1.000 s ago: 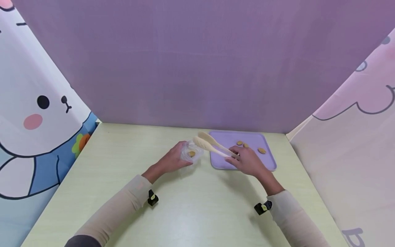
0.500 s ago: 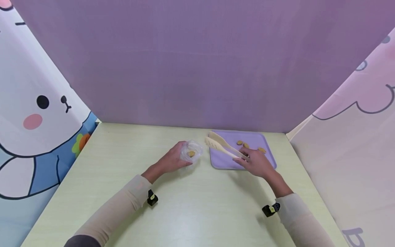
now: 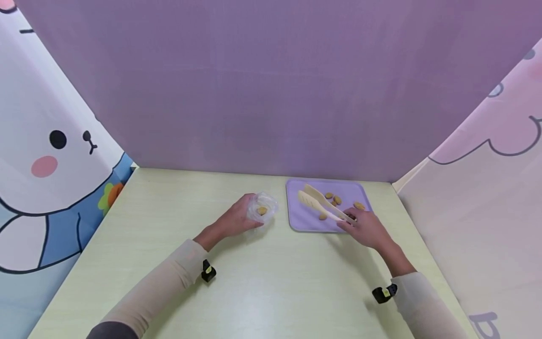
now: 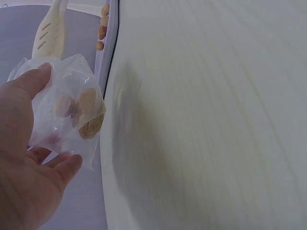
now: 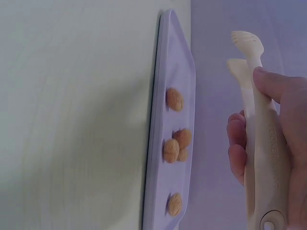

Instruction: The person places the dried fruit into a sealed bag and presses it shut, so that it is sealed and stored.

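Observation:
My left hand (image 3: 235,219) holds a clear plastic bag (image 3: 271,205) above the table, thumb on one side and fingers on the other. Several walnuts (image 4: 90,115) show through its film in the left wrist view. To the right, my right hand (image 3: 366,228) grips cream-coloured tongs (image 5: 268,158) by the handles. Their tips are apart with nothing between them, and in the head view they overlap the purple tray (image 3: 299,221). Several walnuts lie on that tray: a cluster (image 3: 337,199), one at the right (image 3: 359,206) and one nearer the front edge (image 3: 323,216).
A pale wood-look table (image 3: 254,287) carries the tray near its back edge. Behind it rises a plain purple backdrop (image 3: 271,94). Printed cartoon curtains (image 3: 63,212) flank both sides. Each sleeve has a small black wrist camera (image 3: 208,271) beside it.
My right hand has moved right with the tongs, away from the bag and over the tray. More walnuts on the tray show now. The left hand and bag have stayed in place.

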Motion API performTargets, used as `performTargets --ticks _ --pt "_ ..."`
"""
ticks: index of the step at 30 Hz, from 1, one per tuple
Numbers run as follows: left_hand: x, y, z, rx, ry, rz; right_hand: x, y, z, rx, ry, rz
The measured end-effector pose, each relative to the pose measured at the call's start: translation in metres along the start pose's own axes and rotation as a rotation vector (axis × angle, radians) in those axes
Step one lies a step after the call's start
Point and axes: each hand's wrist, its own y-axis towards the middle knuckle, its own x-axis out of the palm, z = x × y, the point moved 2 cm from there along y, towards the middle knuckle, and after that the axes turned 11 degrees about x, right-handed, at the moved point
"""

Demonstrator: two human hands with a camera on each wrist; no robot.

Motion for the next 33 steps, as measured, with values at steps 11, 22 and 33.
performTargets --ticks 11,22,33 --pt "-0.001 0.001 -0.002 0.004 0.013 0.003 -0.001 -0.007 0.017 0.033 -0.07 0.01" --pt "0.0 -0.001 -0.003 -0.007 0.027 0.005 0.004 -0.016 0.034 0.054 -0.072 -0.007" --pt "0.001 -0.001 -0.004 -0.002 0.019 0.01 0.009 -0.022 0.044 0.067 -0.086 -0.007"
